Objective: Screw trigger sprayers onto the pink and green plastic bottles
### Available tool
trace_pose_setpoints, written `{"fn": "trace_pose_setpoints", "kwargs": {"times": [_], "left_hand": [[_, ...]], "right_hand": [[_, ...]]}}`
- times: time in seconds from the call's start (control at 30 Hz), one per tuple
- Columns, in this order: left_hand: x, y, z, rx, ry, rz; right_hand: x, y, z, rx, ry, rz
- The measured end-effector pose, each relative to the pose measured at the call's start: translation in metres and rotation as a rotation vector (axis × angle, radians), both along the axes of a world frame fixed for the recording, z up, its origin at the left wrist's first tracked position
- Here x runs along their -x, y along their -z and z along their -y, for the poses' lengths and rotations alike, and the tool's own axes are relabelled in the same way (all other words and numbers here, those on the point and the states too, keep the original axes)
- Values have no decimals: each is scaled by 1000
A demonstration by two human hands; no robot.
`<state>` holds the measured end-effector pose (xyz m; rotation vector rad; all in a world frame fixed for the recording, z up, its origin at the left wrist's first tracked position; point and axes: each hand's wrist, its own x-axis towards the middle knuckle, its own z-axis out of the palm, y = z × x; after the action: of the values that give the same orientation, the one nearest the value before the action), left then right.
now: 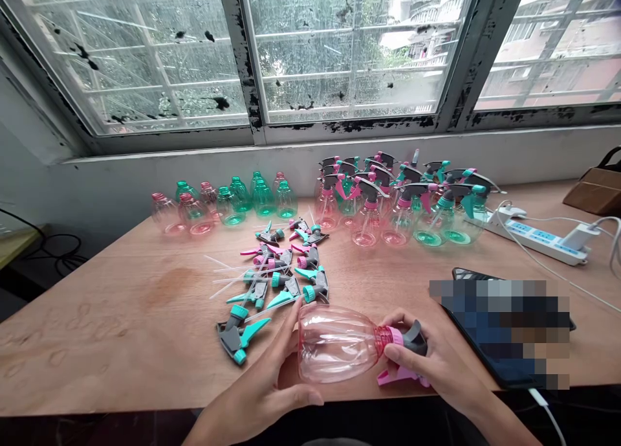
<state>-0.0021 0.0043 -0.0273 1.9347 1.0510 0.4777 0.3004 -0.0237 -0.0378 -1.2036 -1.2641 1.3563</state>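
Note:
A clear pink spray bottle (334, 345) lies sideways in front of me, above the table's front edge. At its neck, my right hand (417, 349) pinches the pink collar of a grey spray head (414, 339), whose pink trigger (402, 376) points down. My left hand (276, 368) is by the bottle's base with thumb and fingers spread apart; I cannot tell how firmly it touches. Beside that hand lies a loose grey and teal spray head (237, 334). Several more pink and teal spray heads (286, 284) with thin clear tubes are heaped behind the bottle.
At the back left stand several headless pink and green bottles (235, 206). Fitted spray bottles (369, 223) crowd the back middle. To the right are a white power strip (538, 235) with cables, a dark tablet (466, 329) and a brown bag (594, 187).

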Motion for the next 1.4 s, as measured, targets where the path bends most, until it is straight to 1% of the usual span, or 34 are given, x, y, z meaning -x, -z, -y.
{"fn": "trace_pose_setpoints", "kwargs": {"times": [0.2,0.37,0.47,0.53,0.7,0.87,1.0,1.2,1.3,1.4], "left_hand": [[1,-2,1,-10,39,-3],[-2,-2,1,-41,21,11],[-2,-3,0,26,29,86],[-2,-3,0,50,34,115],[-1,-2,0,-7,15,76],[-3,-1,1,66,27,166],[-4,-2,0,126,14,216],[-6,-2,0,108,30,234],[-6,0,1,106,29,275],[-5,1,1,143,12,284]], "right_hand": [[0,-2,0,30,0,-69],[1,-2,-1,-8,17,-59],[2,-1,-1,21,-3,-94],[2,0,-1,26,-1,-78],[0,-1,-1,6,3,-30],[1,-4,-1,-26,13,51],[2,-4,-1,-13,29,34],[2,-4,-1,-50,37,25],[3,-4,-1,-31,51,18],[4,-4,0,4,50,10]]}}
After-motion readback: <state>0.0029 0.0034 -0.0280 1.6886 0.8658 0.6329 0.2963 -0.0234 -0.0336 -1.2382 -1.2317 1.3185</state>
